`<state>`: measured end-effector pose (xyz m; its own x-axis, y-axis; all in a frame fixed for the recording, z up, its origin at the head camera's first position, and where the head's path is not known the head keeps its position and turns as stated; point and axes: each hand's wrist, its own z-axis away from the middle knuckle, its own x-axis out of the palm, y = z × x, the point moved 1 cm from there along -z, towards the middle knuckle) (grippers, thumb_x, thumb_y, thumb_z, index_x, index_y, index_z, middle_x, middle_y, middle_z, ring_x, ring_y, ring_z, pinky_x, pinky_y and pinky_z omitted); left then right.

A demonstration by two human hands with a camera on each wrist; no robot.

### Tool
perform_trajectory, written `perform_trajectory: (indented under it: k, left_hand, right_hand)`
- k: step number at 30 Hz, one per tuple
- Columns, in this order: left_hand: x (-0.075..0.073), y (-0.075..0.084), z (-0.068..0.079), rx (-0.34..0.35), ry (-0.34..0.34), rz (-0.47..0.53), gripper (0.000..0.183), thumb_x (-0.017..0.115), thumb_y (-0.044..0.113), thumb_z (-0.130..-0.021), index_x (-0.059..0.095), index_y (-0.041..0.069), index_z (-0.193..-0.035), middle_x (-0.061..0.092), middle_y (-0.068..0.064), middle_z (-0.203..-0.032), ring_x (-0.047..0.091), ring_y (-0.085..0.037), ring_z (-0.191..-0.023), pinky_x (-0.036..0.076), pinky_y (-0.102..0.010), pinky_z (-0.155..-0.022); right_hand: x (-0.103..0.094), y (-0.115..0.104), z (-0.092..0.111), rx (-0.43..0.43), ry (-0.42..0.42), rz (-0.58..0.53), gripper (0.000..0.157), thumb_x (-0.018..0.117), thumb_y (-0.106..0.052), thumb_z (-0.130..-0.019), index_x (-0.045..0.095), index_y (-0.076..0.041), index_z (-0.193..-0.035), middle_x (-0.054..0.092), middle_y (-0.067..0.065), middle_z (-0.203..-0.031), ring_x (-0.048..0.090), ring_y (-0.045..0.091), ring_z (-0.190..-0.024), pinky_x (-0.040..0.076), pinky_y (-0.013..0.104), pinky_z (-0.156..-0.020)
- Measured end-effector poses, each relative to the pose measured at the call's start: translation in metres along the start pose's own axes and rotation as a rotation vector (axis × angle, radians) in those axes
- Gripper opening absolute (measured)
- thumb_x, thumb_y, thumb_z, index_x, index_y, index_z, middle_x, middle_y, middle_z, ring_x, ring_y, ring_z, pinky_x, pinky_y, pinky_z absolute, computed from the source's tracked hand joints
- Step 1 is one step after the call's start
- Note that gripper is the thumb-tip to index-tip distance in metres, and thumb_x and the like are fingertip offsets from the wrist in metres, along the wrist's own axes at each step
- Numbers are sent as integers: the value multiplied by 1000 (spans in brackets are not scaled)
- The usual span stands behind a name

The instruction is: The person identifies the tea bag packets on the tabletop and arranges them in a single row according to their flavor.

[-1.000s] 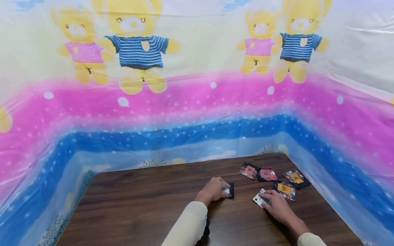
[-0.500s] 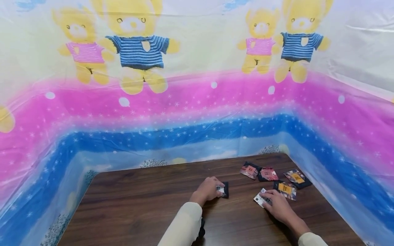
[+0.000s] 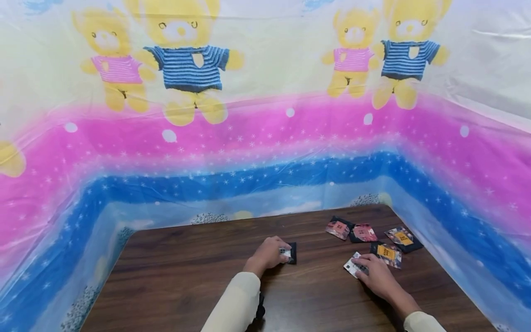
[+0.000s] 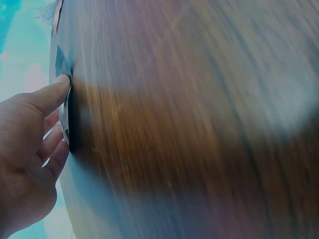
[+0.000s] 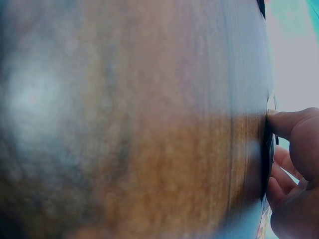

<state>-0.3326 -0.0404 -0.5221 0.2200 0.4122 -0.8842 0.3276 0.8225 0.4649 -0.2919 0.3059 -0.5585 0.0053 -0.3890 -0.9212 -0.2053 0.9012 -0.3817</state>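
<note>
My left hand [image 3: 267, 252] pinches a small flat black-and-white packet [image 3: 292, 252] on the brown table. In the left wrist view its thumb lies at the near end of the packet [image 4: 72, 127], with the other fingers curled at the far edge. Farther right, my right hand [image 3: 378, 275] holds another packet, with a whitish printed face [image 3: 351, 266], flat against the table. Thumb and fingers close on the edges of this packet [image 5: 266, 159] in the right wrist view. Both packets are partly hidden under fingers.
Two red-labelled packets [image 3: 338, 228] lie at the back of the table [image 3: 186, 276]. Two packets with orange labels [image 3: 402, 238] lie farther right, one close beyond my right hand. A printed bear curtain [image 3: 249, 152] surrounds the table's back and sides.
My left hand has slid its packet leftward across the table, away from the right hand. The right hand keeps its hold in nearly the same place.
</note>
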Motion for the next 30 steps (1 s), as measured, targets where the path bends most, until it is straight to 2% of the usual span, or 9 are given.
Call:
perform_trajectory:
  k: [9, 19, 30]
  left_hand:
    - [1, -17, 19, 0, 45, -13, 33, 70, 23, -98, 71, 20, -131, 61, -9, -136, 54, -33, -130, 52, -47, -103]
    - [-16, -34, 34, -29, 62, 26, 33, 69, 21, -98, 70, 16, -131, 60, -11, -137, 52, -37, -132, 49, -52, -106]
    - [-26, -58, 49, -60, 78, 52, 33, 69, 20, -99, 70, 15, -131, 59, -14, -138, 52, -39, -132, 49, -55, -105]
  right_hand:
    - [2, 1, 1, 18, -37, -6, 36, 75, -16, -91, 72, -10, -127, 62, 19, -127, 60, 41, -117, 47, 62, -96]
    - [0, 3, -1, -8, -28, 16, 38, 75, -16, -91, 71, -10, -128, 62, 21, -129, 60, 42, -118, 46, 63, -96]
    - [-2, 2, -2, 6, -50, 27, 38, 74, -17, -92, 70, -10, -130, 60, 22, -130, 59, 43, -117, 47, 64, -95]
